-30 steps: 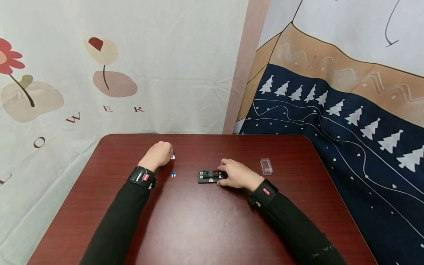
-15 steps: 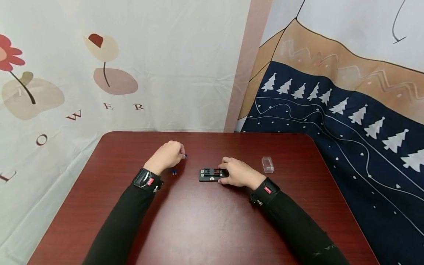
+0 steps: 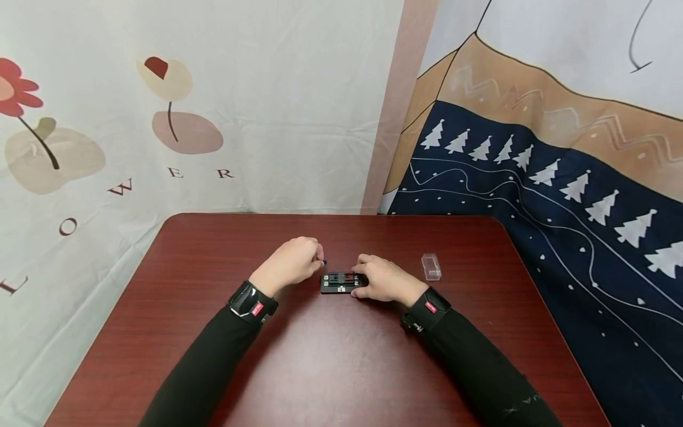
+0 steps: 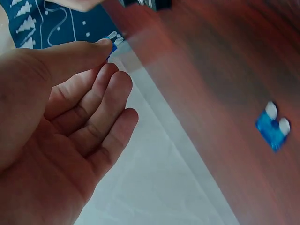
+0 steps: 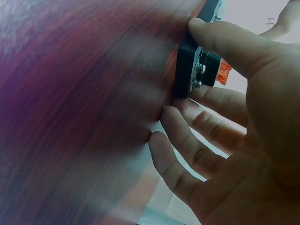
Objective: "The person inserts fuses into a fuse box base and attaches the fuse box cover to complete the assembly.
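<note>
My left hand (image 3: 290,264) pinches a blue blade fuse (image 4: 111,50) between thumb and index finger, just left of and behind a black fuse block (image 3: 336,284). Two pale metal prongs of that fuse show in the left wrist view. My right hand (image 3: 386,280) grips the block's right end, thumb on the near side, fingers at the far side. An orange-red fuse (image 5: 223,73) sits in the block, beside screw terminals (image 5: 199,70). Another blue blade fuse (image 4: 273,128) lies flat on the table; in the head view my left hand or wrist hides it.
A small clear plastic box (image 3: 431,267) stands on the dark red wooden table (image 3: 341,362), right of my right hand. Printed cloths (image 3: 299,107) hang behind the table's far edge.
My left hand has carried the blue blade fuse rightward from the left part of the table to beside the fuse block. My right hand keeps its hold on the block.
</note>
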{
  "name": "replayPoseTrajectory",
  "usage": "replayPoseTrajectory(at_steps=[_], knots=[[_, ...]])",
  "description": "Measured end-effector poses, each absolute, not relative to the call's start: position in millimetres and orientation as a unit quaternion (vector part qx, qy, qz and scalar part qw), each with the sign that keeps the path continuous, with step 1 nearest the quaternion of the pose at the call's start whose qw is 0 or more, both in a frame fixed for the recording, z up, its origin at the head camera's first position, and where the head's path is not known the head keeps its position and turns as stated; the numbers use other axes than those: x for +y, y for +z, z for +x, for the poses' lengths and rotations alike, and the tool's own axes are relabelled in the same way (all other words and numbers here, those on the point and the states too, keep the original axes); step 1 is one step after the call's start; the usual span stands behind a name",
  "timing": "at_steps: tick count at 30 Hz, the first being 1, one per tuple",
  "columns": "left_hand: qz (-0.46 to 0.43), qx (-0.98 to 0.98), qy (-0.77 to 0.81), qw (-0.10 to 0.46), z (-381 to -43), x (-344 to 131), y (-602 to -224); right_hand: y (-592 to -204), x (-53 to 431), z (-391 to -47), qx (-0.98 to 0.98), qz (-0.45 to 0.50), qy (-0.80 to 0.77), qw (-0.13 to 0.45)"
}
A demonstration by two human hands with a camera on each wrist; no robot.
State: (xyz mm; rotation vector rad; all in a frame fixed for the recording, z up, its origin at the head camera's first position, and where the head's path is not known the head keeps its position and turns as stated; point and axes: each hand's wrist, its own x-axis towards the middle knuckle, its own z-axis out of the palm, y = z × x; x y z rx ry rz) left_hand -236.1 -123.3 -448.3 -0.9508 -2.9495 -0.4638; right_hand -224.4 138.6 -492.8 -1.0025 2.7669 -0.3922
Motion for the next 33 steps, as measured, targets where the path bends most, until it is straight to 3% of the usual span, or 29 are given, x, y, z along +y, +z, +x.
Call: replayPoseTrajectory(at_steps=[33], knots=[[-0.34,-0.935,-0.096,0.013,-228.1,-95.2,-462.5,-494.1,138.1,-224.4,0.927,-0.343,-0.132,0.074]])
